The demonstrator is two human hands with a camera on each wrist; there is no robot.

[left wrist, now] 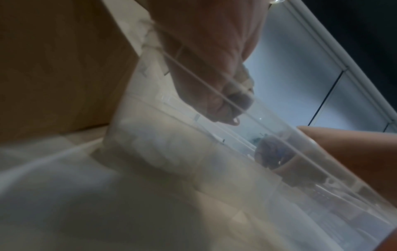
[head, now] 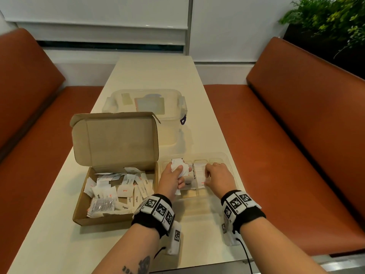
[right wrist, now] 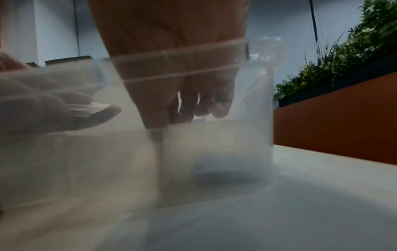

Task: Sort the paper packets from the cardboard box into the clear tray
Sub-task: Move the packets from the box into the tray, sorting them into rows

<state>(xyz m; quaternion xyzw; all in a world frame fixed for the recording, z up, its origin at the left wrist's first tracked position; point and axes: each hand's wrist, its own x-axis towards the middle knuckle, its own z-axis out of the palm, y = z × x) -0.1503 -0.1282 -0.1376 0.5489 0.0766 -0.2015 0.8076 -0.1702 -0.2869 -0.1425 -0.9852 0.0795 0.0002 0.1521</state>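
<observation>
My left hand (head: 171, 179) clamps a packet bundle (head: 178, 167), long axis pointing away; my right hand (head: 217, 175) pinches tray (head: 227, 159) packets (head: 199, 173).

Right hand (head: 217, 175) fingertips hidden inside clear tray (head: 227, 161); packet print there perhaps red, unreadable.

- The head view is evenly lit and mostly sharp, with soft shadows on the worktop (head: 150, 76) and edges bowed by the wide lens.
- Both wrist views are dim, hazy and badly blurred.
</observation>
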